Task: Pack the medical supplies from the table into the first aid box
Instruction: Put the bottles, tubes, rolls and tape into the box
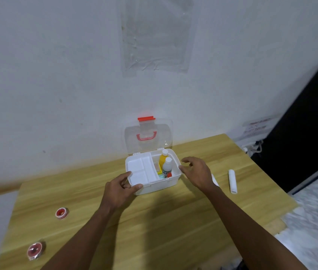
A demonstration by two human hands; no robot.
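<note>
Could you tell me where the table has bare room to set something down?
Bare wood: the near middle before the first aid box, and right of the tape rolls. Crowded: the box's right side, with right hand and white roll.

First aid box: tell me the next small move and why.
Probably move the right hand over to the white roll lying on the table beside it. That hand is open and holds nothing, the left hand holds the first aid box at its corner, and its lid stands open.
</note>
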